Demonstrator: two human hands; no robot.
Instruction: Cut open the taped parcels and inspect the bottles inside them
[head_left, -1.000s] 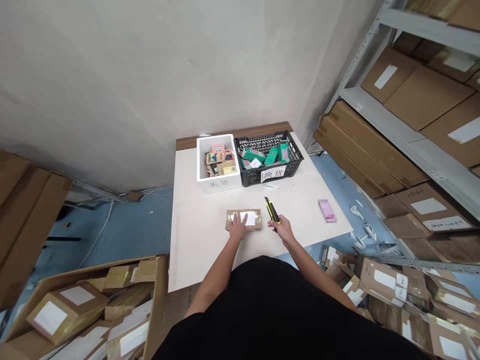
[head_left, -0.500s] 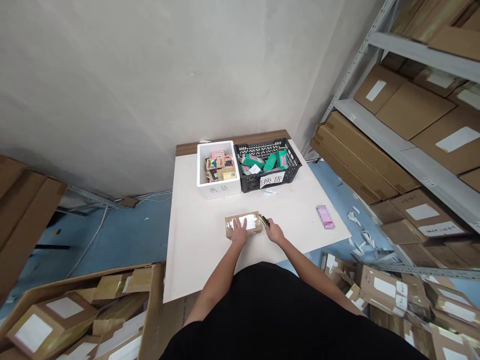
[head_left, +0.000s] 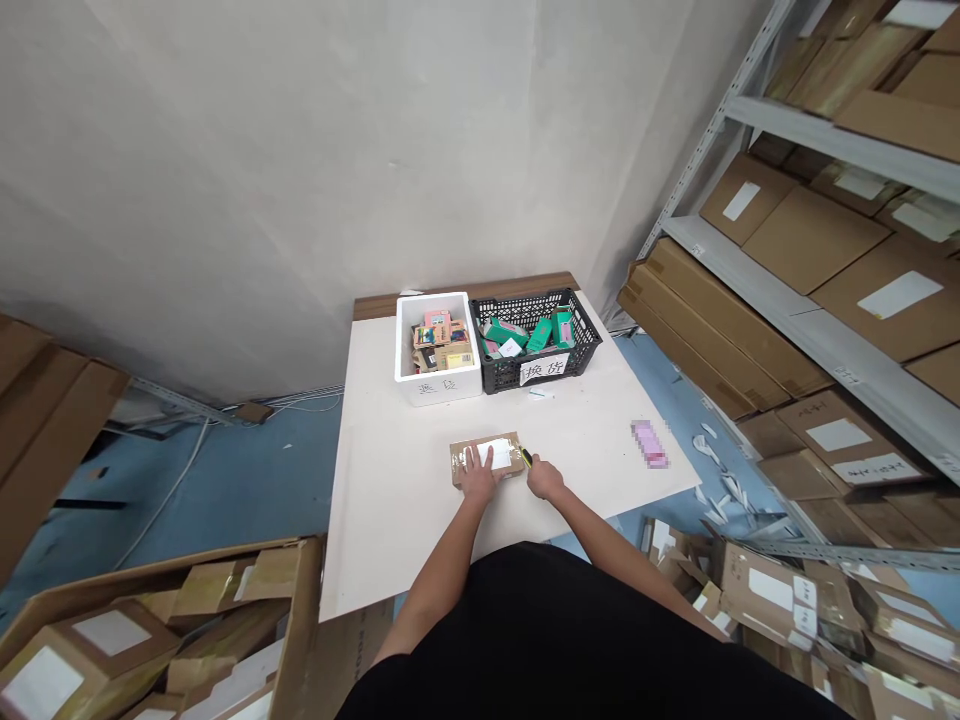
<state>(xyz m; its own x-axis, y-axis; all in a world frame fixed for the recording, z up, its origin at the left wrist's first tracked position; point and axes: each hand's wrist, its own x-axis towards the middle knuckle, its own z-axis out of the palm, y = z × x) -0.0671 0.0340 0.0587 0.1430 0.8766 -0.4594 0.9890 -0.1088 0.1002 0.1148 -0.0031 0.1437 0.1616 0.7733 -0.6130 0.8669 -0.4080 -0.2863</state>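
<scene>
Brown cardboard and clear tape make up the box (head_left: 504, 460), which lies on the white table (head_left: 390, 500), in front of the person and slightly askew. The left hand (head_left: 480, 480) presses down on its top with fingers spread, not wrapped around it. The right hand (head_left: 545, 477), apart from the left, is clamped round a yellow and black knife (head_left: 527, 458) at the box's right end; whether the blade touches the tape is too small to tell. Behind the box, a paper slip (head_left: 540, 394) lies in front of a black crate (head_left: 501, 378) of green packs (head_left: 538, 336), with a white bin (head_left: 439, 388) of mixed packs (head_left: 442, 340) just beside it on the left. A pink item (head_left: 649, 444), blurred into squares, lies toward the table's right edge. Farther out, a large carton (head_left: 306, 590) full of parcels (head_left: 112, 632) stands at lower left, more parcels sit at lower right, and a grey shelf (head_left: 780, 285) holds cartons (head_left: 810, 240) on the right.
</scene>
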